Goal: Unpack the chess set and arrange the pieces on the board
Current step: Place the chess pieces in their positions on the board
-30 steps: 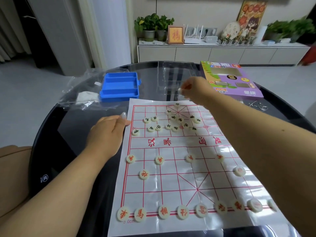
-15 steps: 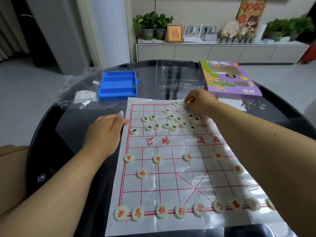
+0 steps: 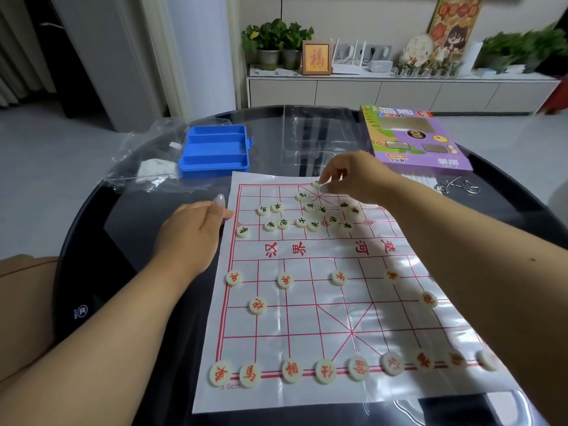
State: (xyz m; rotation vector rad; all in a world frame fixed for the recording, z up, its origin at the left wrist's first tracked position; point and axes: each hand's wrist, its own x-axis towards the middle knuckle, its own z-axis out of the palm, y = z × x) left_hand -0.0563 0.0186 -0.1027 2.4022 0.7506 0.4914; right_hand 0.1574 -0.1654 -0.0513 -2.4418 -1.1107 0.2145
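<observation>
A white paper chess board [image 3: 313,296] with red lines lies on the dark round table. Red-lettered round pieces [image 3: 323,371] stand in order along its near rows. Black-lettered pieces [image 3: 302,222] lie scattered on the far half. My right hand [image 3: 353,175] reaches over the far edge and pinches one black-lettered piece [image 3: 316,183] on the far line. My left hand [image 3: 193,232] lies flat at the board's left edge, fingers straight, thumb tip on the paper.
An empty blue tray [image 3: 215,152] sits beyond the board on crumpled clear plastic [image 3: 144,155]. A clear plastic insert [image 3: 319,133] and the purple game box [image 3: 415,139] lie at the back. Metal wire puzzles [image 3: 458,186] rest at the right.
My right hand came down from above the board's far edge and moved left to the far line's centre, where it now pinches a piece. My left hand stayed put.
</observation>
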